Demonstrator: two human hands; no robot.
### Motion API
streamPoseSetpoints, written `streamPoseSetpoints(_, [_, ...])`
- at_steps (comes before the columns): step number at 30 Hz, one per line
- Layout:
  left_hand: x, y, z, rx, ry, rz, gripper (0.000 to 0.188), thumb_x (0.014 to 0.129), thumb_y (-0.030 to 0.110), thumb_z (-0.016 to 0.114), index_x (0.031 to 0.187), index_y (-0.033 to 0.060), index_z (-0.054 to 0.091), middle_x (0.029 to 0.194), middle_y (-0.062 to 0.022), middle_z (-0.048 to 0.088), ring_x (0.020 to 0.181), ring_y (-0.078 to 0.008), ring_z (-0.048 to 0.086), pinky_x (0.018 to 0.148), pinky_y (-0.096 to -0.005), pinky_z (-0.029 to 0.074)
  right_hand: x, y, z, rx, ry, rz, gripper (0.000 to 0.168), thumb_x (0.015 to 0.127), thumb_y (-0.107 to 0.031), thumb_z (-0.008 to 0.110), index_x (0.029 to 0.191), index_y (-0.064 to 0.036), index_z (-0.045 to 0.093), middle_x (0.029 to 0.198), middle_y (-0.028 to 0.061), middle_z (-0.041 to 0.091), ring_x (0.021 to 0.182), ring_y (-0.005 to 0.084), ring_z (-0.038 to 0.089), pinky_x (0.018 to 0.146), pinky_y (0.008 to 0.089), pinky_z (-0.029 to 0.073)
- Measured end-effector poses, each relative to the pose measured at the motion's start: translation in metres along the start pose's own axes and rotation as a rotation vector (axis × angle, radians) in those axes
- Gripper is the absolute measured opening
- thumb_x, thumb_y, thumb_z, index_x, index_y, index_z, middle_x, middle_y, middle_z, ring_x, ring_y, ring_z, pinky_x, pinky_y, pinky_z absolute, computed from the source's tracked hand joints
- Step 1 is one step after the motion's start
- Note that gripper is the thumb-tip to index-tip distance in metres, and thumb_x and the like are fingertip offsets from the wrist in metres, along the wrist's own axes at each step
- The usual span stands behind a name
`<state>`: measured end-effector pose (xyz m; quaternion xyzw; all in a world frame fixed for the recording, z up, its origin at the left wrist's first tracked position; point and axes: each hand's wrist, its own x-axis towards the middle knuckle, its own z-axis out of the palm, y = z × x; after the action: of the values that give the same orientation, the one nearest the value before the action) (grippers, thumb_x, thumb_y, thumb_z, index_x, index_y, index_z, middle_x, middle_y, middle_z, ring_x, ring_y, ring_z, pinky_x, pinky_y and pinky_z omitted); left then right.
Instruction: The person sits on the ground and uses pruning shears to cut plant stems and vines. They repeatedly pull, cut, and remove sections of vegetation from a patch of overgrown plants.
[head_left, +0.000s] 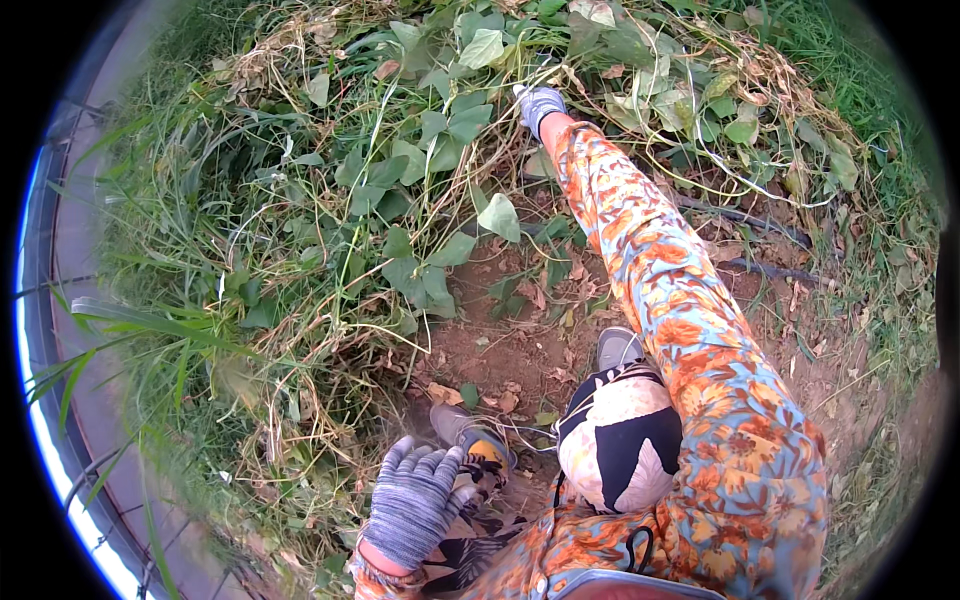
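Observation:
My right hand (540, 106), in a grey knitted glove, reaches far forward into a heap of leafy vines (442, 150). Its fingers look curled around thin vine stems (551, 73), though foliage and the hand itself partly hide the grip. Low in the view, my left hand (420, 495) wears a matching glove and hovers near my left knee, back upward. Its fingers are slightly spread and I see nothing in them. Pale green leaves (499, 217) hang from stems over the bare soil (510, 341) before me.
My shoes (619, 349) stand on soil strewn with dry leaves (446, 395). Tall grass (165, 330) grows at left, beside a paved strip (75, 225) with a dark frame along it. Dark hose-like lines (750, 221) cross the ground at right. Dried vines (787, 82) lie at upper right.

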<state>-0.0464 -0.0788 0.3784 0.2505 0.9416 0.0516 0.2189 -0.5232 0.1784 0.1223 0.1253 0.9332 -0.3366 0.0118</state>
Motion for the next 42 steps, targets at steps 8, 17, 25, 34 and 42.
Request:
streamPoseSetpoints(8, [-0.006,-0.013,0.002,-0.061,0.067,0.020,0.047,0.078,0.029,0.063,0.115,0.0024,0.055,0.093,-0.0100,0.060,0.093,-0.0254,0.057,0.097,-0.0409,0.035,-0.016,0.054,0.001,1.586,-0.031,0.545,0.012,0.084,-0.018,0.055,0.086,-0.007,0.059,0.072,0.0070,0.061,0.062,0.0200,0.057,0.057,0.0322,0.052])
streamPoseSetpoints(17, [-0.022,-0.004,0.007,-0.030,0.070,0.015,0.045,0.080,0.030,0.061,0.115,0.0020,0.055,0.086,-0.0097,0.062,0.086,-0.0256,0.058,0.096,-0.0383,0.036,-0.112,0.049,-0.084,1.408,-0.160,0.163,0.016,0.091,-0.021,0.050,0.094,-0.008,0.059,0.068,-0.0016,0.056,0.052,0.0083,0.050,0.042,0.0205,0.037])
streamPoseSetpoints(25, [-0.018,-0.006,0.006,0.073,-0.016,-0.028,0.043,0.083,0.035,0.057,0.111,0.0032,0.057,0.083,-0.0127,0.063,0.086,-0.0301,0.058,0.093,-0.0382,0.037,-0.212,0.046,-0.072,1.015,-0.190,0.031,0.021,0.086,-0.024,0.056,0.078,-0.004,0.058,0.058,0.0047,0.056,0.046,0.0129,0.052,0.043,0.0266,0.042])
streamPoseSetpoints(34, [0.070,-0.009,0.000,-0.291,0.168,0.295,0.037,0.084,0.023,0.060,0.117,0.0062,0.055,0.102,-0.0154,0.058,0.094,-0.0318,0.055,0.087,-0.0376,0.043,-0.251,0.037,-0.072,0.795,-0.245,-0.002,0.023,0.086,-0.021,0.056,0.085,0.001,0.057,0.062,0.0064,0.055,0.048,0.0143,0.050,0.049,0.0302,0.043])
streamPoseSetpoints(42, [0.341,-0.040,0.098,-0.349,0.563,0.091,0.037,0.096,0.028,0.034,0.121,0.0059,0.049,0.117,-0.0153,0.055,0.113,-0.0291,0.050,0.102,-0.0389,0.028,-0.237,0.038,-0.082,1.267,-0.298,0.135,0.023,0.088,-0.026,0.054,0.076,-0.007,0.056,0.060,0.0003,0.053,0.044,0.0090,0.049,0.037,0.0230,0.039])
